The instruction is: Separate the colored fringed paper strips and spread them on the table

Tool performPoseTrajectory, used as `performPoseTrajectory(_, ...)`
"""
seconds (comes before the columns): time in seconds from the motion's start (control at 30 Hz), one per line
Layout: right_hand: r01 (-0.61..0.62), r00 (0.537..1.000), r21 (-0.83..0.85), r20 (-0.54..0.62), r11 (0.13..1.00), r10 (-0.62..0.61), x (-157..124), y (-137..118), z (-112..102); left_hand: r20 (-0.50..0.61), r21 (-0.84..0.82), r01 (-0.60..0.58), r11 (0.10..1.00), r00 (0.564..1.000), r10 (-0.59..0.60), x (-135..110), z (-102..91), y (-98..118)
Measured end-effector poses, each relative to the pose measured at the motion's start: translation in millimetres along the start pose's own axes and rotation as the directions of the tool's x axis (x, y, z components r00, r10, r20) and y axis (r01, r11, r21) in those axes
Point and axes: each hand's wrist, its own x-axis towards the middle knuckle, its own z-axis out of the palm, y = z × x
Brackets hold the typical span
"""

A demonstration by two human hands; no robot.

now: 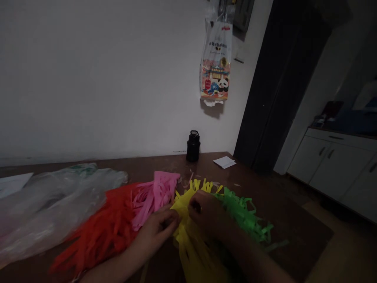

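Observation:
Yellow fringed paper [191,236] lies in front of me on the dark brown table, its cut strips spreading toward me and away. My left hand [163,226] pinches its left edge between thumb and fingers. On the upper middle of the same paper, my right hand [204,208] has its fingers curled and closed on it; the fingertips are partly hidden. Pink fringed paper [160,188] lies just beyond my left hand. Red fringed paper [108,220] spreads left of it, beside my left forearm. Green fringed paper [244,214] lies right of my right hand.
A crumpled clear plastic bag [59,200] covers the table's left side. A black bottle [193,147] and folded white paper [224,162] stand and lie near the wall. A printed tissue pack [216,63] hangs above. White cabinets [332,161] are at right.

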Motion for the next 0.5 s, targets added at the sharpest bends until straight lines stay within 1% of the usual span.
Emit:
performPoseTrajectory(0.1, 0.03, 0.999, -0.053, -0.013, 0.998, -0.031, -0.3, -0.7, 0.7, 0.015, 0.017, -0.017, 1.0, 1.0, 0.017, 0.2, 0.8, -0.7)
performPoseTrajectory(0.17, 0.058, 0.998, -0.065, 0.003, 0.996, -0.058, -1.3, -1.4, 1.7, 0.024, 0.027, -0.029, 0.999, 0.999, 0.028, 0.5, 1.4, -1.2)
performPoseTrajectory(0.3, 0.135, 0.988, -0.102, 0.091, 0.986, -0.126, -4.3, -2.1, 4.4, 0.032, 0.04, -0.051, 0.998, 0.998, 0.05, -0.5, 2.0, -2.1)
performPoseTrajectory(0.4, 0.226, 0.968, -0.183, 0.151, 0.957, -0.199, -4.5, -1.6, 5.2, 0.044, 0.033, -0.071, 0.997, 0.997, 0.07, -1.9, 1.8, -2.8)
performPoseTrajectory(0.5, 0.283, 0.947, -0.272, 0.232, 0.92, -0.223, -3.1, -0.1, 4.7, 0.054, 0.034, -0.083, 0.996, 0.995, 0.082, -3.0, 1.6, -4.0)
